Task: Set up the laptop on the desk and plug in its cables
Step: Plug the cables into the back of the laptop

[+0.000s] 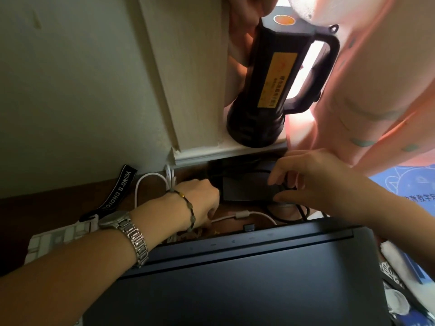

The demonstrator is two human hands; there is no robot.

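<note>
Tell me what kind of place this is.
Probably a home desk by a window: a laptop on a wooden desk, a pink curtain, and a flashlight on the sill.

both hands reaching forward, left hand (202, 198) curled, right hand (313, 182) pinching

Dark laptop (247, 278) closed, lid up, lying flat on the worktop (47, 208) at the near edge of the view, rear edge toward the wall. Black rectangular power adapter (244, 190) lying behind the rear edge, just below a pale ledge, with black cable (303, 211) looped at its right end. White cable (254, 215) with a pale cylindrical collar running along the worktop between adapter and laptop; further white cable (150, 182) arched up to the left. Connection state of the cables not discernible.
</note>
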